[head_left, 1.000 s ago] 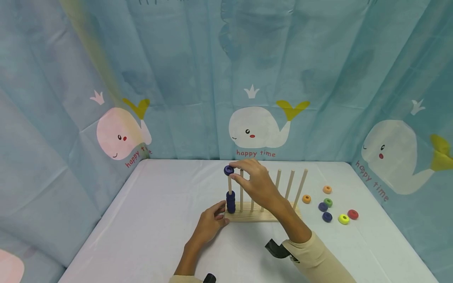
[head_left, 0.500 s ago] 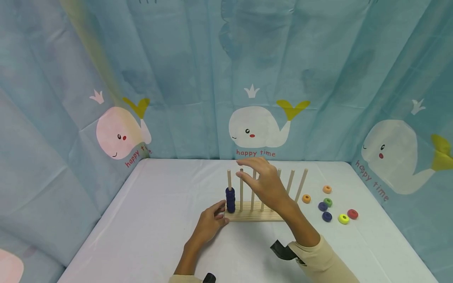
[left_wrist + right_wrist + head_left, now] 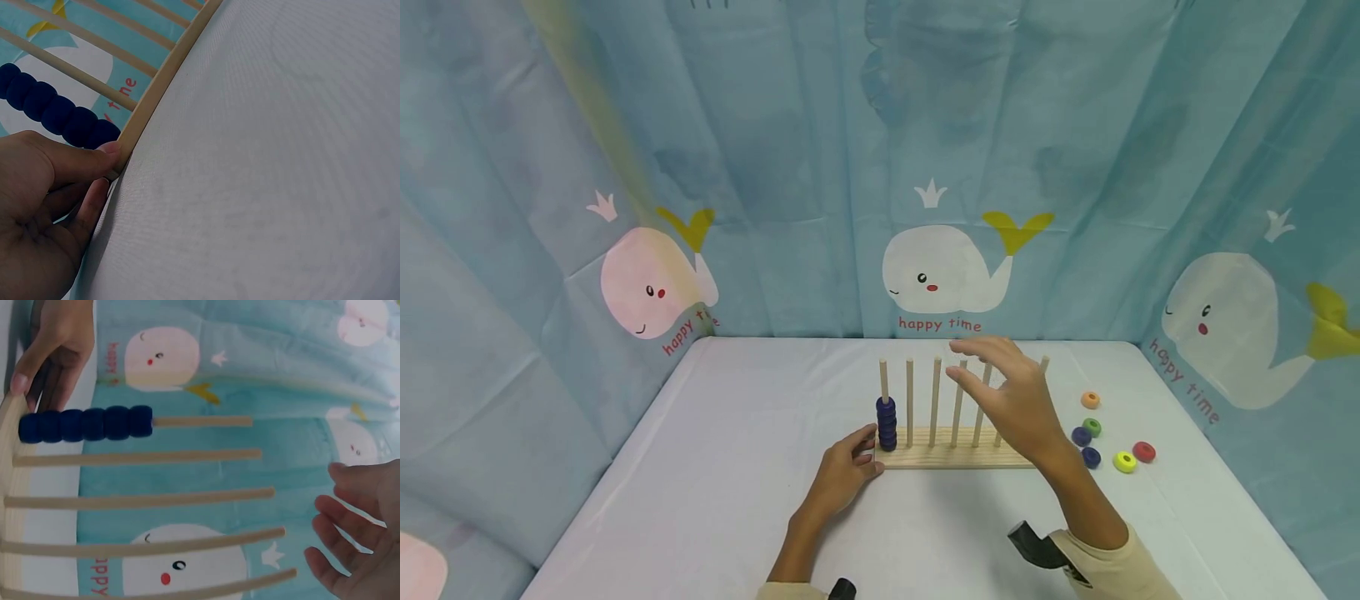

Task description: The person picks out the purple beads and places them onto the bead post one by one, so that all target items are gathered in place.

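A wooden stand (image 3: 955, 457) with a row of upright pegs sits on the white table. Several dark blue beads (image 3: 887, 423) are stacked on its leftmost peg, whose upper part stays bare. My left hand (image 3: 841, 477) holds the stand's left end; in the left wrist view the thumb (image 3: 87, 161) lies on the base edge, with fingers on the other side. Over the pegs toward the right, my right hand (image 3: 1013, 400) hovers with thumb and fingers apart, holding nothing. The right wrist view shows these fingers (image 3: 344, 515) spread, away from the peg tips.
Loose beads lie right of the stand: orange (image 3: 1091, 400), green (image 3: 1092, 427), two dark blue (image 3: 1081, 437), yellow (image 3: 1125, 462) and red (image 3: 1144, 452). A blue whale-print curtain (image 3: 790, 250) hangs behind and beside the table. My right forearm covers the stand's right end.
My right hand released a dark blue bead at the top of the leftmost peg, and it dropped onto the stack. That hand then moved right. The left hand stayed put.
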Demonstrator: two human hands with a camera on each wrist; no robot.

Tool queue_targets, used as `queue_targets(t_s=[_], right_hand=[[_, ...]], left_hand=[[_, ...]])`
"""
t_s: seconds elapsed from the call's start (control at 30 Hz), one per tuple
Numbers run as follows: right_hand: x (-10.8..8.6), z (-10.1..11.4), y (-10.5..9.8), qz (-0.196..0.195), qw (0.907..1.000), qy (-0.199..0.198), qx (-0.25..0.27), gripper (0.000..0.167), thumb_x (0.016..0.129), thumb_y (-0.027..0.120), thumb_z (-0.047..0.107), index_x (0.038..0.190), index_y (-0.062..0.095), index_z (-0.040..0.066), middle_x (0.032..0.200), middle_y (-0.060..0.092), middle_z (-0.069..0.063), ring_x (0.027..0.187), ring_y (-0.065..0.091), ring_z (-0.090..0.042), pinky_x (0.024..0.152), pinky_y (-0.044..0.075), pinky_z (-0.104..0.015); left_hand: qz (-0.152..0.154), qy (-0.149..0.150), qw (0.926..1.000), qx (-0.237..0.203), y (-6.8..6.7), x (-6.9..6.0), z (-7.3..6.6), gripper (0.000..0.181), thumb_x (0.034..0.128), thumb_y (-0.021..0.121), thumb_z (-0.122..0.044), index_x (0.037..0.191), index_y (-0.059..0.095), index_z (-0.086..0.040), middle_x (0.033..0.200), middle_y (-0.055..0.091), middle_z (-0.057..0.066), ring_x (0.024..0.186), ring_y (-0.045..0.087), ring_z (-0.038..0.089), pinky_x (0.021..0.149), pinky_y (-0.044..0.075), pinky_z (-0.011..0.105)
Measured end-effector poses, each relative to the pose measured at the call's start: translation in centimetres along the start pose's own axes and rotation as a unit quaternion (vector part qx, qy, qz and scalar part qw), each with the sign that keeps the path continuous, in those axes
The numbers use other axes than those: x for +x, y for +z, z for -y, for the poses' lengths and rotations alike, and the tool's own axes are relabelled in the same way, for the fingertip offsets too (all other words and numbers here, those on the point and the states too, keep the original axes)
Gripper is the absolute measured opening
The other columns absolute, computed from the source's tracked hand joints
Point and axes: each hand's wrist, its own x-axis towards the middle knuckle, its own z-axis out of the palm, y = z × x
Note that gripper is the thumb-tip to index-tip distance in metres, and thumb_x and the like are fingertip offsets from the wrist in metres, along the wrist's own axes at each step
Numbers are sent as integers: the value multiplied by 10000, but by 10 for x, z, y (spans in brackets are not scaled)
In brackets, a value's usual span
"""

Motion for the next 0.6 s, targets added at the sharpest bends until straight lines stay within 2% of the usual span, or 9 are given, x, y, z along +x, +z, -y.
queue_targets(t_s=[0.07, 0.17, 0.2, 0.3, 0.47, 0.6], right_hand=[[-5, -4, -6, -116, 9999, 41, -64, 375, 883, 856, 55, 1247, 774, 93, 1241, 764, -22, 1099, 674, -176, 1011, 580, -503], [-13, -11, -14, -278, 9996, 68, -33, 364, 873, 852, 16, 1225, 780, 77, 1209, 769, -16, 1023, 669, -140, 965, 585, -320], [-15, -13, -16, -321, 9995, 79, 1, 359, 873, 850, 7, 1218, 783, 78, 1199, 771, -12, 1015, 674, -126, 885, 590, -228], [-24, -20, -24, -409, 9990, 180, 48, 339, 880, 835, -11, 1204, 787, 75, 1169, 776, -16, 971, 680, -106, 876, 549, -92], [-39, -31, -34, -479, 9977, 433, -224, 288, 897, 820, 1, 1174, 796, 76, 1142, 784, -28, 937, 686, -57, 852, 540, -39], [-49, -40, -41, -519, 9963, 621, -293, 285, 891, 819, -14, 1167, 793, 52, 1125, 784, -40, 1011, 663, 14, 886, 535, -30]], left_hand=[[3, -13, 10000, 3, 0, 0, 1, 641, 933, 779, -15, 1527, 538, -8, 1391, 661, 226, 1267, 673, 348, 1052, 596, 317], [5, 0, 10000, 36, 0, 1, 2, 644, 935, 779, -20, 1531, 533, -8, 1389, 664, 221, 1269, 674, 344, 1051, 596, 308], [11, 30, 10000, 56, 0, 2, 3, 646, 936, 779, -21, 1532, 530, -3, 1387, 664, 224, 1267, 675, 346, 1049, 597, 310], [17, -16, 10000, 41, -1, 3, 4, 648, 940, 777, -29, 1538, 529, -17, 1387, 666, 211, 1266, 676, 333, 1052, 595, 304], [56, -59, 10000, -51, -1, 3, 5, 642, 955, 766, -46, 1548, 521, -31, 1414, 653, 207, 1277, 670, 330, 1061, 590, 310], [72, -39, 10000, -48, -1, 2, 4, 641, 959, 765, -59, 1550, 518, -29, 1420, 648, 213, 1281, 668, 338, 1063, 588, 314]])
